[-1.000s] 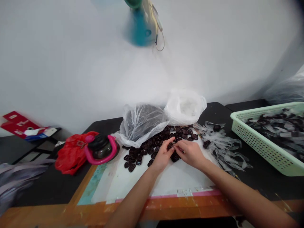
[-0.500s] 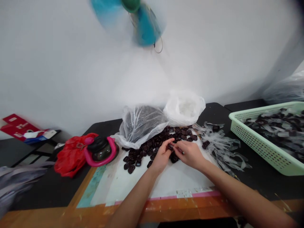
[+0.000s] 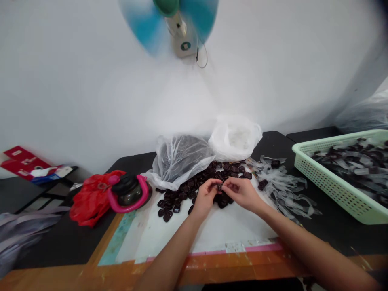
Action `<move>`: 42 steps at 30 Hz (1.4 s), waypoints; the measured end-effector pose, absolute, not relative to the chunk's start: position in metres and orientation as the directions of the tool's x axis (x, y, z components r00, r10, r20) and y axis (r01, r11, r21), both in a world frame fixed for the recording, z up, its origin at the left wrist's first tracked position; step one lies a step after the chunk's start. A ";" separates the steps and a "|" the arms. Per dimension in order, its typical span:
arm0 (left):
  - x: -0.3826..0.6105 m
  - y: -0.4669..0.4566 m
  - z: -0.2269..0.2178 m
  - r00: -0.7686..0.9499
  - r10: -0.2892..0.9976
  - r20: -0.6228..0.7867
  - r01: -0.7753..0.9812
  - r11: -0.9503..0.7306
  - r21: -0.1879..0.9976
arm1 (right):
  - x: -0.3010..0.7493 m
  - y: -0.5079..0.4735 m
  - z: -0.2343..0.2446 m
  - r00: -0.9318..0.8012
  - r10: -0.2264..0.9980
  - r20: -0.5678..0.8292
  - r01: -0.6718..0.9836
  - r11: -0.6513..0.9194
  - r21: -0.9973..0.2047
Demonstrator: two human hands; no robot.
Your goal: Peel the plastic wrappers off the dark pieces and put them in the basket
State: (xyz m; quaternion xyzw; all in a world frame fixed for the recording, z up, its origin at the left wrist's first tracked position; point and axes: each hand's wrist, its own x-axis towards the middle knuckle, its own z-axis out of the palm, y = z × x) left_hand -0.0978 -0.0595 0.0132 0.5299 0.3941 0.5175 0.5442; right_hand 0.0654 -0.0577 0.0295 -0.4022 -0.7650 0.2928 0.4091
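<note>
Both hands come together over a small dark piece point(image 3: 220, 187), held in a pinch between the fingertips point(image 3: 225, 185) of the left hand point(image 3: 206, 198) and the right hand point(image 3: 242, 195). The other fingers curl loosely, and exactly how the piece sits in the grip is too small to tell. Directly beneath and behind the hands lies a loose pile of dark glossy pieces point(image 3: 197, 188), spread on a white sheet point(image 3: 224, 230).

The pile's far side runs up against a clear plastic bag of dark contents point(image 3: 182, 159), with a white plastic bag point(image 3: 235, 137) just beside it. Nearer the person, the sheet lies bare in front of the wrists, leaving open room up to its pink-edged border point(image 3: 260, 247) and the orange-stained front edge of the black worktop point(image 3: 242, 262).

To the right, a tangle of clear plastic strips point(image 3: 283, 190) trails off the sheet, with a strip of black worktop between it and a pale green perforated basket point(image 3: 339, 182) of dark pieces and strips, cut off by the frame. To the left sit a pink-handled dark container point(image 3: 129, 194) and a red plastic bag point(image 3: 92, 198).
</note>
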 end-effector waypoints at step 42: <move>-0.094 -0.063 0.011 0.010 0.966 0.260 -0.095 -0.258 0.962 | 0.061 -0.052 0.029 -0.402 0.895 0.192 0.054 0.232 -0.971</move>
